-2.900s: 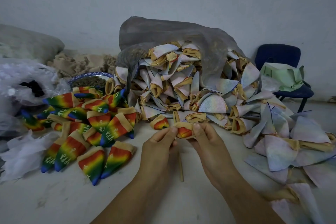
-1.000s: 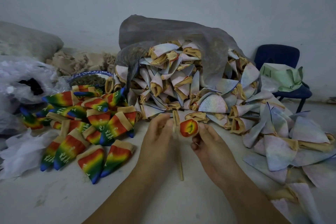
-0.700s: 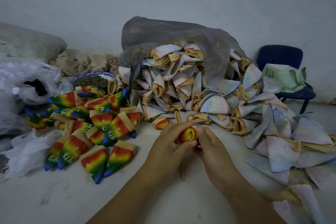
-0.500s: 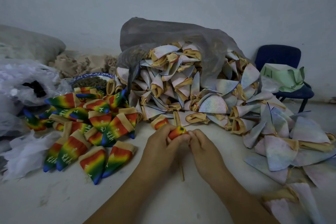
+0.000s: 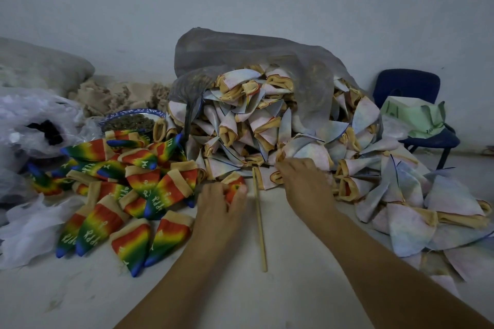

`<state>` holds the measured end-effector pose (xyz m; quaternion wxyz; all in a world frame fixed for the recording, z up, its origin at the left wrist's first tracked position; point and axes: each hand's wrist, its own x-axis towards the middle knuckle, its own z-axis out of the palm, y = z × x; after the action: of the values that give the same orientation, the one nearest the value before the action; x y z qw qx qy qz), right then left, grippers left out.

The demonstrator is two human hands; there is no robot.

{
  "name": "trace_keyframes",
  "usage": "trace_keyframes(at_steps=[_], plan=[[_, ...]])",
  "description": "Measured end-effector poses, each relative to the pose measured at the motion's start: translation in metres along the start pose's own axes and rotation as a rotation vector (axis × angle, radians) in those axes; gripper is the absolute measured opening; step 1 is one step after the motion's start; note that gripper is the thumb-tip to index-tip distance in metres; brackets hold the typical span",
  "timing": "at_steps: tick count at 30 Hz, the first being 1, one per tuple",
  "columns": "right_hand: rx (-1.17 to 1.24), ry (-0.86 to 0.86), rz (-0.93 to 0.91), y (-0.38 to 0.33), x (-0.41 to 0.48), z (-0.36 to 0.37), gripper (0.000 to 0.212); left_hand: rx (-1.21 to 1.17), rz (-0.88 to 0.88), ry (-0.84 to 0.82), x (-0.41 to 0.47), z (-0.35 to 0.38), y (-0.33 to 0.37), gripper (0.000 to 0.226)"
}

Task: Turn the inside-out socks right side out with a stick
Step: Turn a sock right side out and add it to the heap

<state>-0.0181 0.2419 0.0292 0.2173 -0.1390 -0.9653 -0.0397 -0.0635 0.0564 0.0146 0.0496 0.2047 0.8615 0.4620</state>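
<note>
The left hand's (image 5: 222,203) fingers curl round a rainbow sock (image 5: 235,186). The right hand (image 5: 304,184) touches the inside-out pile (image 5: 267,120) straight ahead, grip unclear. The stick (image 5: 259,219) lies between them on the floor, pointing at the pile.

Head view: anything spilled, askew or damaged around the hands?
Nothing looks damaged. The pale socks spill from the grey bag in a loose heap toward the right. The stick sits untouched between the hands; the left hand grips a rainbow sock, the right hand reaches into the heap.
</note>
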Motion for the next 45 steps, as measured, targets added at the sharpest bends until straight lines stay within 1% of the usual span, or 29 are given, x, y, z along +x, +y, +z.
trace_keyframes(at_steps=[2, 3, 5, 7, 9, 11, 13, 15, 16, 19, 20, 21, 23, 24, 25, 27, 29, 31, 35, 37, 38, 40, 43, 45], plan=[[-0.089, -0.097, -0.005, -0.001, -0.002, 0.010, 0.044, 0.048, 0.000, -0.014, 0.001, 0.001, -0.002, 0.031], [-0.115, -0.112, 0.014, -0.003, -0.004, 0.014, 0.040, 0.060, 0.012, -0.006, 0.001, 0.001, -0.002, 0.030], [-0.087, -0.087, 0.042, -0.005, -0.006, 0.016, 0.032, 0.089, 0.066, 0.019, 0.000, 0.000, -0.001, 0.030], [0.019, -0.057, 0.060, -0.005, -0.007, 0.011, 0.028, 0.115, 0.148, 0.049, -0.003, 0.000, 0.001, 0.030], [0.135, -0.011, 0.099, -0.005, -0.011, 0.000, 0.029, 0.133, 0.236, 0.066, -0.005, -0.001, 0.003, 0.032], [0.302, 0.111, 0.157, -0.011, -0.021, -0.015, 0.028, 0.136, 0.309, 0.065, -0.006, 0.000, 0.006, 0.034], [0.485, 0.236, 0.198, -0.023, -0.034, -0.028, 0.025, 0.097, 0.350, 0.061, -0.010, 0.000, 0.010, 0.046], [0.614, 0.254, 0.208, -0.036, -0.045, -0.036, 0.024, 0.019, 0.358, 0.054, -0.014, -0.001, 0.015, 0.064], [0.679, 0.237, 0.208, -0.043, -0.049, -0.038, 0.023, -0.030, 0.345, 0.044, -0.017, -0.001, 0.017, 0.068], [0.787, 0.203, 0.204, -0.055, -0.055, -0.041, 0.025, -0.204, 0.303, 0.002, -0.021, -0.003, 0.019, 0.066], [0.823, 0.194, 0.205, -0.058, -0.056, -0.041, 0.025, -0.242, 0.298, -0.002, -0.022, -0.003, 0.020, 0.063], [0.861, 0.184, 0.208, -0.059, -0.058, -0.041, 0.025, -0.270, 0.292, -0.005, -0.024, -0.003, 0.021, 0.055], [0.924, 0.180, 0.210, -0.060, -0.060, -0.040, 0.024, -0.345, 0.262, -0.005, -0.026, -0.004, 0.024, 0.030], [0.946, 0.184, 0.207, -0.060, -0.061, -0.040, 0.023, -0.382, 0.250, -0.001, -0.028, -0.004, 0.027, 0.025], [0.958, 0.184, 0.202, -0.059, -0.060, -0.040, 0.021, -0.408, 0.246, 0.011, -0.028, -0.004, 0.029, 0.030], [0.962, 0.177, 0.194, -0.060, -0.061, -0.039, 0.018, -0.456, 0.208, 0.019, -0.028, -0.005, 0.030, 0.043], [0.947, 0.176, 0.203, -0.062, -0.061, -0.040, 0.022, -0.544, 0.139, 0.007, -0.028, -0.006, 0.033, 0.049], [0.926, 0.194, 0.216, -0.064, -0.060, -0.039, 0.026, -0.659, 0.089, -0.011, -0.028, -0.006, 0.035, 0.042], [0.865, 0.208, 0.243, -0.059, -0.058, -0.034, 0.013, -0.732, 0.023, -0.094, -0.026, -0.003, 0.034, 0.021], [0.851, 0.187, 0.260, -0.057, -0.057, -0.032, 0.012, -0.824, -0.066, -0.158, -0.026, -0.003, 0.034, 0.010], [0.838, 0.184, 0.260, -0.057, -0.056, -0.031, 0.012, -0.872, -0.106, -0.194, -0.025, -0.003, 0.034, 0.008], [0.802, 0.205, 0.243, -0.055, -0.055, -0.031, 0.014, -0.963, -0.158, -0.259, -0.024, -0.005, 0.034, 0.013], [0.754, 0.230, 0.243, -0.050, -0.052, -0.032, 0.017, -1.119, -0.240, -0.377, -0.025, -0.004, 0.036, 0.014], [0.756, 0.236, 0.241, -0.049, -0.050, -0.034, 0.018, -1.270, -0.314, -0.435, -0.025, -0.006, 0.038, 0.020]])
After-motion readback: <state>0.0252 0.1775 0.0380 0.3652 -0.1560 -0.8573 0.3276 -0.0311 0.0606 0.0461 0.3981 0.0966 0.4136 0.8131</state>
